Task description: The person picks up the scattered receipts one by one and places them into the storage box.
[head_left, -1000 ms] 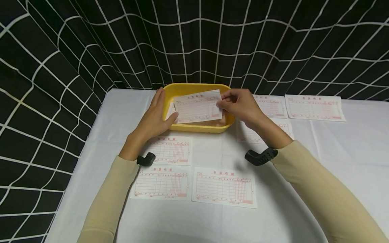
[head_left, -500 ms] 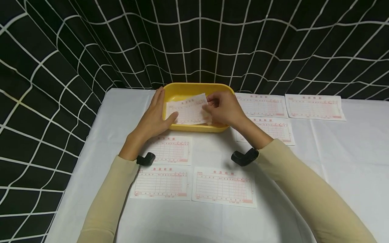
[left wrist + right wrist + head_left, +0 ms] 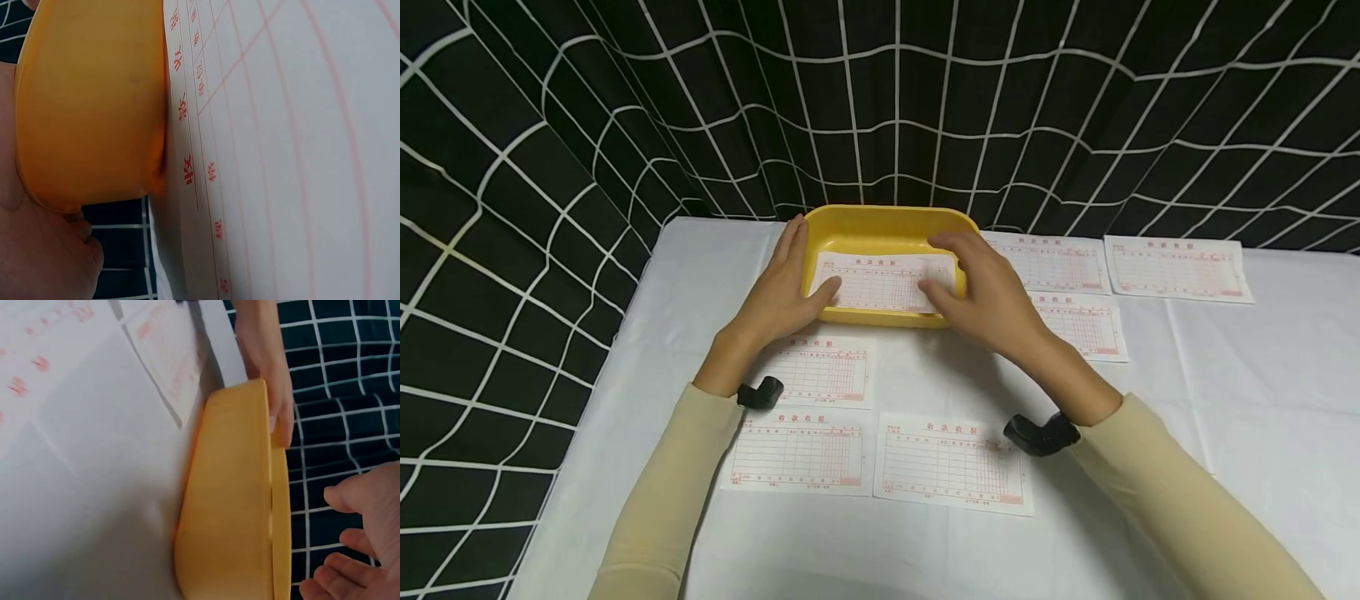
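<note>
Can see a printed slip [image 3: 876,283] lying face up inside the yellow tub [image 3: 880,227], closer to the near wall than to the far one, with long axis running left to right like that of the tub. Would judge the right end of the slip to count most: set below the thumb of the right hand [image 3: 992,292], with the remaining length stretching left from there. Find the fingers of that hand parted and loosely bent above the right end of the tub, grasping nothing; in the right wrist view, clear of the rim. Find the left hand [image 3: 775,287] against the opposite end, with fingers straight along the outer left wall and thumb reaching over the near left rim. Cannot tell about contact between that thumb and the slip. Would call the left hand nearer to the left end, the right hand to the right end. Farther out on the desk [image 3: 917,550], see three near slips [image 3: 951,462] and three right-hand slips [image 3: 1176,267].
</note>
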The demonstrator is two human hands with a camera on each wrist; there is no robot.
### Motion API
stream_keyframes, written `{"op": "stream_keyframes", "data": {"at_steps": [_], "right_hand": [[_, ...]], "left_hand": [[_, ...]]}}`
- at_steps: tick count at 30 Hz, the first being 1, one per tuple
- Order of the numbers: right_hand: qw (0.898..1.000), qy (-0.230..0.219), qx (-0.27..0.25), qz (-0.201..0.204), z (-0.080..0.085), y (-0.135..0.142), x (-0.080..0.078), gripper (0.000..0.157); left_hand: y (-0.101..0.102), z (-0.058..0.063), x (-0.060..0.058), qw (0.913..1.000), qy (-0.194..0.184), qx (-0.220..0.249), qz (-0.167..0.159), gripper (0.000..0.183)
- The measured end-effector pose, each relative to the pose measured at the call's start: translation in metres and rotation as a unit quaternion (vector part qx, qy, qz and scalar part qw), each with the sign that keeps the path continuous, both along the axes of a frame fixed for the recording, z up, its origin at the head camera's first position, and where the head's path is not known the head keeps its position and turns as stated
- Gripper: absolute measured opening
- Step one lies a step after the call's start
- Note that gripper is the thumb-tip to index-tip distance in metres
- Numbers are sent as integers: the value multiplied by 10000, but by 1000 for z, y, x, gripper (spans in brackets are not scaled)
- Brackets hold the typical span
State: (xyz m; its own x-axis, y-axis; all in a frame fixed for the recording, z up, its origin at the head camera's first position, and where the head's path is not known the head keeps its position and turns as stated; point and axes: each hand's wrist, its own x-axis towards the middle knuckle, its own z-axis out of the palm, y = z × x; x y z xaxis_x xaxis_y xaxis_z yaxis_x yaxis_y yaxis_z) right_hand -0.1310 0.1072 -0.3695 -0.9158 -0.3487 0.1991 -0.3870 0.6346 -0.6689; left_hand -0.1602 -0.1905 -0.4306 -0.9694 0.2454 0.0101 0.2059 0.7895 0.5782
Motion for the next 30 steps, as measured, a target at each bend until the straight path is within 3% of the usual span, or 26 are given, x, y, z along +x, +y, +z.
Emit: {"op": "stream_keyframes", "data": {"at_steps": [4,13,23,30], "right_hand": [[9997,258,-56,-13,-4,7,22,49],[9991,395,-77,-116,-20,27,75,47],[9975,256,440,-483,-49,52,136,52],[9950,450,571,-684,-64,61,166,54]], "left_hand": [[0,1,0,10000,1,11,-7,101],[0,0,0,10000,15,49,17,99],[1,0,1,10000,16,44,13,99],[1,1,0,10000,22,20,-4,100]]}}
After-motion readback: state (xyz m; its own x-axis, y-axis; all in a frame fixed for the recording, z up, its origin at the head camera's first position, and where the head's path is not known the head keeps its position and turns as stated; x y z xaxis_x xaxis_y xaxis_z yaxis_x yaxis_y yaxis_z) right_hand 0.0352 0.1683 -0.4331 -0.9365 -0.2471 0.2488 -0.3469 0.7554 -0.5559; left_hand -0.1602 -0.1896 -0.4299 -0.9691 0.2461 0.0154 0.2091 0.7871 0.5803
